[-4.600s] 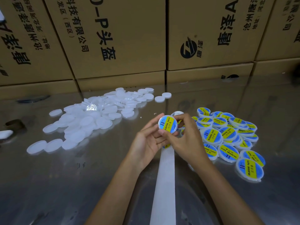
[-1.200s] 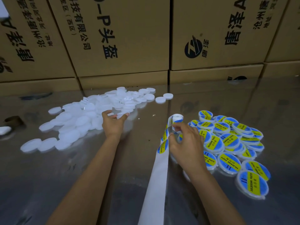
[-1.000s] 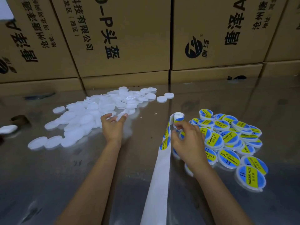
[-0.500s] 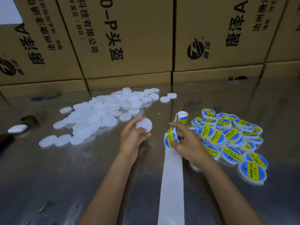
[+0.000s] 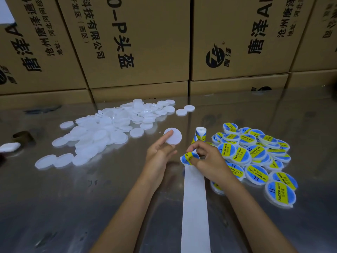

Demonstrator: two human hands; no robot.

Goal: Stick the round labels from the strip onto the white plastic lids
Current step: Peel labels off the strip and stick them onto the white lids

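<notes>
Here, one round white plastic lid (image 5: 173, 136) pinched upright in left hand (image 5: 158, 154), above shiny metal table (image 5: 91, 198). One blue-and-yellow round label (image 5: 188, 157) pinched by curled right hand (image 5: 207, 159), half peeled off one white backing strip (image 5: 195, 207). Left: dozens of blank lids (image 5: 102, 132), uncountable. Right: about twenty labelled lids (image 5: 255, 154). Behind: brown cardboard boxes (image 5: 145, 42).

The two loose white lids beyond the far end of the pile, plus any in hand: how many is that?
3: two loose lids lie side by side on the table; one blank lid is held in the left hand.
</notes>
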